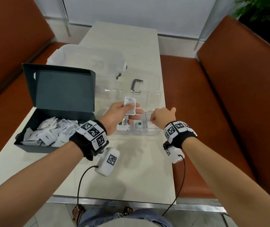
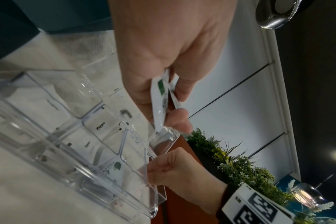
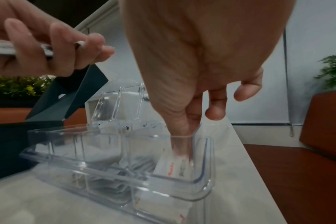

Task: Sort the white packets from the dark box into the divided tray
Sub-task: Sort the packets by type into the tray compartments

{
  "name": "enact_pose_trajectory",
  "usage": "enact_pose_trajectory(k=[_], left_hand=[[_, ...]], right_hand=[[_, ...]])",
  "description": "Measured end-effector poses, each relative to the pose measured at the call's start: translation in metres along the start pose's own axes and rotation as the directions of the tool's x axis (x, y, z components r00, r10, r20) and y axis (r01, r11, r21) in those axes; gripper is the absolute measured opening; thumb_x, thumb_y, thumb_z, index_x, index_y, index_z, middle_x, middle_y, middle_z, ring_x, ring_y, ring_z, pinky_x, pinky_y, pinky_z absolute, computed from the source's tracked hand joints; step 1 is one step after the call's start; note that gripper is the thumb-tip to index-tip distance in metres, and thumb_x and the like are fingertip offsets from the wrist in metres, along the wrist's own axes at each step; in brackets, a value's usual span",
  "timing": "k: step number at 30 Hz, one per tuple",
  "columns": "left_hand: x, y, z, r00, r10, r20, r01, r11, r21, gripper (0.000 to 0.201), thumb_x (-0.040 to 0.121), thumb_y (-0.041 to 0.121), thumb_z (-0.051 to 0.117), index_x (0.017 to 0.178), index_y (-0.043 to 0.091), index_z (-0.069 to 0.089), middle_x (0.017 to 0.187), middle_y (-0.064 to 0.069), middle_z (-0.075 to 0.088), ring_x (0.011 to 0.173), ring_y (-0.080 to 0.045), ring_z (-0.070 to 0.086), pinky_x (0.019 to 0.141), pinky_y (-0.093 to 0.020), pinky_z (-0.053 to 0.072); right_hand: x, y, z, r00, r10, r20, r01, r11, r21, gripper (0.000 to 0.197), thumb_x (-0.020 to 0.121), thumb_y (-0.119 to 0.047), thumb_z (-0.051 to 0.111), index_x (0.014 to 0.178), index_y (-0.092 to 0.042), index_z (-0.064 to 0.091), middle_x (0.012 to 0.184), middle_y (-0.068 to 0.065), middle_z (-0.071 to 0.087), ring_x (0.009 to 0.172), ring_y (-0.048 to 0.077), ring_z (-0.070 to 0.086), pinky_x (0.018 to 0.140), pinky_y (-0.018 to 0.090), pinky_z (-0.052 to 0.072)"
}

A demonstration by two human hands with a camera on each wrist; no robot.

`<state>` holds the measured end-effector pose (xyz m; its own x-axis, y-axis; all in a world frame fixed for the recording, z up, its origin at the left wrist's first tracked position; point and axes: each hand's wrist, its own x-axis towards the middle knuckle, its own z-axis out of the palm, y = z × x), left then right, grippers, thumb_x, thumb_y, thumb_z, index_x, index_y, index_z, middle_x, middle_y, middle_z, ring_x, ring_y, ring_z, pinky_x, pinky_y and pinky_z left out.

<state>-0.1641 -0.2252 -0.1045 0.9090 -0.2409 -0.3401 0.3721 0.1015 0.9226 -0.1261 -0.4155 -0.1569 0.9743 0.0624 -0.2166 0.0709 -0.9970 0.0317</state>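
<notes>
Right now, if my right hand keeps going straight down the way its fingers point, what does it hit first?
Most likely the white packet with red print standing in the near right compartment of the clear plastic divided tray; the right hand fingers already dip inside, contact unclear.

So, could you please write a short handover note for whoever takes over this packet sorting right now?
Left hand: holds a small stack of white packets over the clear divided tray.
Right hand: fingers reach down into the tray's near right compartment, onto a red-printed packet; whether it still grips it cannot be told.
Dark box: open, left of the tray, with many packets inside.
Done: Stevia packets lie in the near compartments.
Left: place the held stack, then sort what is in the box.
</notes>
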Motion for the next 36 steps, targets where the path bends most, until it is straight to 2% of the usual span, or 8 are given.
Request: enact_pose_trajectory(k=[6, 13, 18, 22, 26, 29, 32, 36], left_hand=[[-0.001, 0.000, -0.008, 1.000, -0.014, -0.017, 0.014, 1.000, -0.025, 0.023, 0.102, 0.017, 0.048, 0.113, 0.005, 0.064, 0.100, -0.011, 0.075, 0.075, -0.019, 0.072, 0.048, -0.020, 0.048], [0.000, 0.002, -0.011, 0.999, -0.052, 0.009, 0.052, 0.995, -0.082, 0.030, 0.103, 0.026, 0.046, 0.113, 0.005, 0.064, 0.106, -0.015, 0.073, 0.074, -0.019, 0.070, 0.050, -0.020, 0.047], [-0.001, 0.004, -0.016, 0.993, -0.096, 0.065, 0.102, 0.991, -0.091, 0.039, 0.104, 0.034, 0.039, 0.113, 0.007, 0.066, 0.106, -0.013, 0.074, 0.073, -0.018, 0.071, 0.050, -0.020, 0.048], [-0.002, 0.004, -0.012, 0.993, -0.095, 0.066, 0.093, 0.995, 0.030, 0.040, 0.104, 0.040, 0.039, 0.111, 0.013, 0.067, 0.102, -0.009, 0.075, 0.075, -0.017, 0.070, 0.052, -0.021, 0.048], [-0.003, 0.004, -0.007, 0.995, -0.086, 0.056, 0.084, 0.996, 0.041, 0.041, 0.102, 0.048, 0.038, 0.113, 0.019, 0.064, 0.094, -0.007, 0.076, 0.073, -0.019, 0.072, 0.049, -0.022, 0.050], [0.000, 0.004, -0.011, 0.996, -0.084, 0.026, 0.085, 0.996, -0.027, 0.061, 0.098, 0.062, 0.030, 0.113, 0.016, 0.067, 0.098, -0.009, 0.076, 0.072, -0.017, 0.071, 0.052, -0.024, 0.051], [0.004, 0.004, -0.018, 0.990, -0.141, -0.007, 0.136, 0.964, -0.228, 0.069, 0.098, 0.062, 0.029, 0.108, 0.006, 0.069, 0.087, -0.011, 0.072, 0.057, -0.018, 0.063, 0.052, -0.025, 0.050], [0.004, 0.009, -0.024, 0.979, -0.203, -0.001, 0.194, 0.934, -0.301, 0.055, 0.098, 0.055, 0.042, 0.119, 0.010, 0.065, 0.091, -0.008, 0.074, 0.067, -0.020, 0.068, 0.059, -0.031, 0.058]], right_hand=[[0.002, -0.004, 0.007, 0.998, -0.034, 0.046, 0.037, 0.997, -0.064, 0.026, 0.091, -0.031, 0.055, 0.115, -0.033, 0.062, 0.109, -0.005, 0.065, 0.108, 0.021, 0.052, 0.098, 0.048, 0.025], [-0.005, -0.006, 0.004, 0.997, -0.043, 0.071, 0.045, 0.998, -0.034, 0.019, 0.091, -0.041, 0.056, 0.105, -0.038, 0.068, 0.102, -0.007, 0.067, 0.104, 0.021, 0.053, 0.095, 0.048, 0.023], [-0.017, -0.011, -0.027, 0.973, 0.000, -0.229, 0.058, 0.967, 0.247, 0.024, 0.097, -0.032, 0.048, 0.112, -0.033, 0.067, 0.102, -0.008, 0.071, 0.094, 0.019, 0.060, 0.083, 0.038, 0.024], [-0.033, -0.032, -0.056, 0.962, 0.018, -0.273, 0.181, 0.706, 0.685, 0.029, 0.090, -0.042, 0.060, 0.114, -0.027, 0.068, 0.091, -0.002, 0.070, 0.086, 0.011, 0.063, 0.081, 0.028, 0.046], [-0.043, -0.049, -0.064, 0.978, -0.029, -0.205, 0.196, 0.459, 0.867, 0.017, 0.084, -0.018, 0.072, 0.098, -0.009, 0.071, 0.094, 0.012, 0.068, 0.059, 0.002, 0.062, 0.053, 0.009, 0.044], [-0.048, -0.052, -0.068, 0.949, 0.104, -0.297, 0.245, 0.349, 0.905, 0.005, 0.081, -0.011, 0.074, 0.085, -0.011, 0.071, 0.089, 0.009, 0.070, 0.069, 0.011, 0.067, 0.064, 0.023, 0.055], [-0.060, -0.060, -0.060, 0.912, 0.133, -0.388, 0.318, 0.367, 0.874, 0.009, 0.079, -0.008, 0.074, 0.080, -0.017, 0.072, 0.087, 0.001, 0.071, 0.076, 0.010, 0.068, 0.075, 0.024, 0.055], [-0.080, -0.082, -0.039, 0.831, -0.058, -0.553, 0.502, 0.507, 0.701, 0.009, 0.077, 0.001, 0.074, 0.084, -0.005, 0.075, 0.091, 0.007, 0.066, 0.077, 0.009, 0.059, 0.072, 0.008, 0.043]])
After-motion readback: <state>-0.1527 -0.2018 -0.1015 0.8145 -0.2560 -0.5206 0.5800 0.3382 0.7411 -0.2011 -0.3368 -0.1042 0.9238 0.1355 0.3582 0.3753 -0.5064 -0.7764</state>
